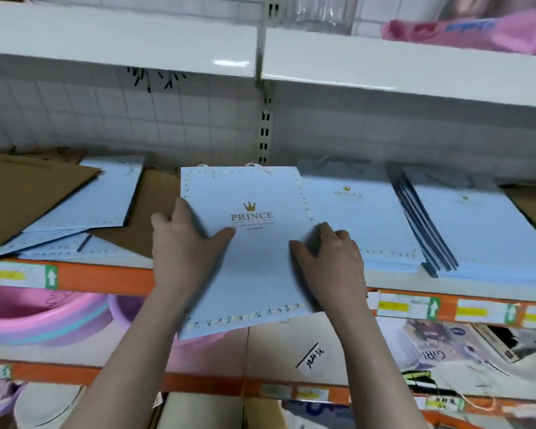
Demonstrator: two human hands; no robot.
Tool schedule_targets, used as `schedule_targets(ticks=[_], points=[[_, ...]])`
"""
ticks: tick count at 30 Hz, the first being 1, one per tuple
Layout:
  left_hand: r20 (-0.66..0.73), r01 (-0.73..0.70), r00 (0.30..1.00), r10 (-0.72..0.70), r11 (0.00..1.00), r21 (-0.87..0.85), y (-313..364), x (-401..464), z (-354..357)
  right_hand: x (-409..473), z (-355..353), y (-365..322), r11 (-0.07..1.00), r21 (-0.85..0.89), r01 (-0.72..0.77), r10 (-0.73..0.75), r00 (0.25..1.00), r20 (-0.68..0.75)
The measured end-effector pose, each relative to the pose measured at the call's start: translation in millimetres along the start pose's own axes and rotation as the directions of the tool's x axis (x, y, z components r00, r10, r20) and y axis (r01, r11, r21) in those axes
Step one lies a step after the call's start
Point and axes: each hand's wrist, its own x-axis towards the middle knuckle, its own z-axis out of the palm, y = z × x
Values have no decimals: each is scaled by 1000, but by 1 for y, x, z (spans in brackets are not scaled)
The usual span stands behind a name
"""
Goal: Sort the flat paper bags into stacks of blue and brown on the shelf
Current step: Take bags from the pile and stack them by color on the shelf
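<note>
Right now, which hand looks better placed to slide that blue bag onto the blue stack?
Probably the right hand. It grips the held blue bag's right edge, on the side toward the blue stack. The left hand holds the far edge, nearer the mixed pile.

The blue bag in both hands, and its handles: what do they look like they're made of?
The blue bag looks like stiff, smooth matte paper or thin card: it stays flat though held only at its sides, with crisp edges and a gold crown print that looks metallic. The handles look like twisted white cord; motion blur leaves the fibre unclear.
</note>
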Motion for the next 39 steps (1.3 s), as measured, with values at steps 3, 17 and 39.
schedule_targets(ticks=[3,17,39], points=[[21,-31,999,31,999,9,36,1,31,21,-21,35,1000,2,7,-7,1000,-17],[27,-117,993,114,981,156,136,9,159,99,-58,162,992,88,-92,86,994,67],[304,-144,952,44,939,314,124,38,196,125,-35,152,987,-156,-38,57,991,124]])
